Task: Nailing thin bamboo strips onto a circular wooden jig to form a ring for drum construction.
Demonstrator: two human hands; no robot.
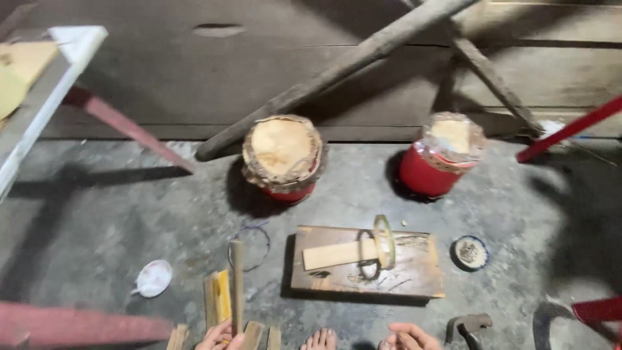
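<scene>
My left hand (pixel 219 337) is at the bottom edge, closed around the lower end of a thin wooden stick (pixel 237 279) that stands upright. Flat bamboo strips (pixel 218 297) lie beside it. Only part of my right hand (pixel 409 337) shows at the bottom edge, next to a hammer head (pixel 469 323) and apart from it; its grip is not clear. My toes (pixel 319 338) show between the hands. In front lies a wooden board (pixel 414 272) with a pale wood strip (pixel 330 254) and bamboo rings (pixel 383 241) on it.
Two red drums with hide tops stand near the wall, one in the middle (pixel 283 155) and one at the right (pixel 442 155). On the concrete floor lie a small round dish (pixel 469 253), a white lid (pixel 154 277) and a wire loop (pixel 254 241). Poles (pixel 337 68) lean on the wall.
</scene>
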